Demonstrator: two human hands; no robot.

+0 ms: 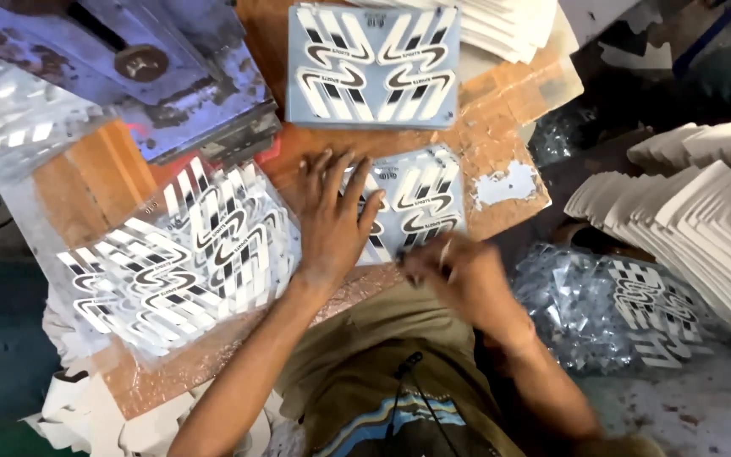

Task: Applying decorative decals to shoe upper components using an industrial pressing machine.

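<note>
Keep your left hand (332, 222) spread flat on the printed sheet (416, 199) while your right hand (458, 275) (blurred, fingers seemingly pinched at its edge) peels slowly.

1 head cam, looks down, close.

Motion blurs the right hand (458, 275); its grip cannot be told.
</note>
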